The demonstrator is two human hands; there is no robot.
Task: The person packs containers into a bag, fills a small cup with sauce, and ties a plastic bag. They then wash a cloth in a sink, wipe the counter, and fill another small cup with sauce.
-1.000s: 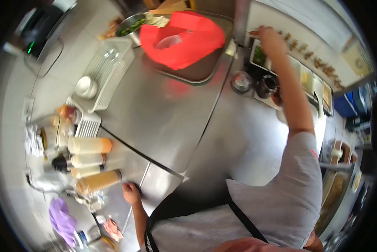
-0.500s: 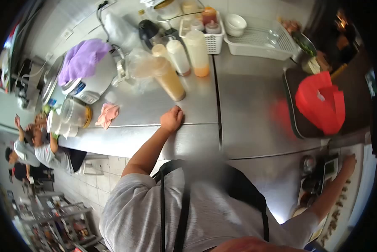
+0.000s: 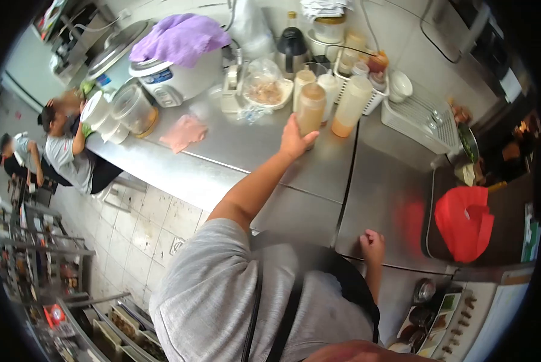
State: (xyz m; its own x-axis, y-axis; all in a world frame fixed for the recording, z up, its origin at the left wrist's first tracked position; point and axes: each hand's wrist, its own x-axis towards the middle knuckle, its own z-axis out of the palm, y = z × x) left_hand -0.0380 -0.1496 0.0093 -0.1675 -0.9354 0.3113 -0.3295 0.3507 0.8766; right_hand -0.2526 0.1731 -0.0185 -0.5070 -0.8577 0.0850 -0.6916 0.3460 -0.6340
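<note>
My left hand (image 3: pixel 296 139) is at the lower part of a squeeze bottle of brown sauce (image 3: pixel 311 108), its fingers wrapped round the side of the bottle. The bottle stands upright on the steel counter (image 3: pixel 306 175). Close behind it are a cream-coloured bottle (image 3: pixel 302 84), a white bottle (image 3: pixel 327 90) and a tall bottle with orange sauce at its base (image 3: pixel 352 105). My right hand (image 3: pixel 372 244) is over the counter's front edge, its fingers curled and nothing visible in them.
A pink cloth (image 3: pixel 184 133), a bowl in plastic (image 3: pixel 264 93), a rice cooker (image 3: pixel 183 78) under a purple towel (image 3: pixel 180 37) and tubs are at the left. To the right are a dish rack (image 3: pixel 418 120) and a red bag (image 3: pixel 463 223). Other people sit at far left.
My left hand has reached forward from the counter and closed on the brown sauce bottle. My right hand has come in from the far right to the counter edge. The view has shifted.
</note>
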